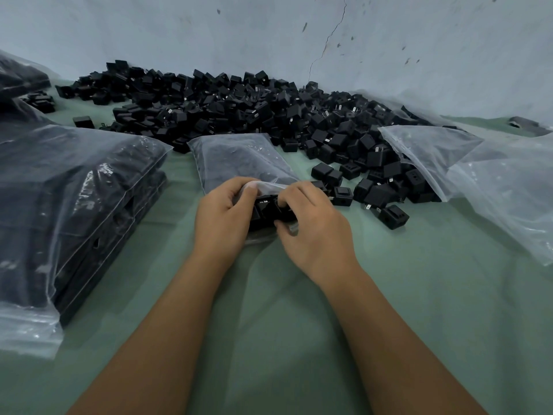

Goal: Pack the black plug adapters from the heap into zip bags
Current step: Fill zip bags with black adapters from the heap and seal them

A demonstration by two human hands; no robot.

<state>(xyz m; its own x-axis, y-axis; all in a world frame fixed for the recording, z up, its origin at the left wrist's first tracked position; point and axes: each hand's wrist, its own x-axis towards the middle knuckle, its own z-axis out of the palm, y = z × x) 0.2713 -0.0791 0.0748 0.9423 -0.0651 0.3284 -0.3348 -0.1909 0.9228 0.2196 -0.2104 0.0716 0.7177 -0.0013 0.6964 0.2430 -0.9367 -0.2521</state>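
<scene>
Plug adapters [270,209] sit at the mouth of the zip bag [239,163], both hands working them.

Left hand [223,215] curls its fingers round the bag's open edge and the near side of the black cluster; right hand [311,227] pinches the adapters from the other side, thumb underneath, fingers bent over the top. That bag lies flat on the green table cover [284,324], already dark with contents, just in front of the heap [239,106]. The heap runs along the wall [269,31], and loose adapters spill from it to the right of the bag. Left of the heap, a stack of filled bags [74,205]. At its right end, more clear bags [478,175] lying over its edge.
</scene>
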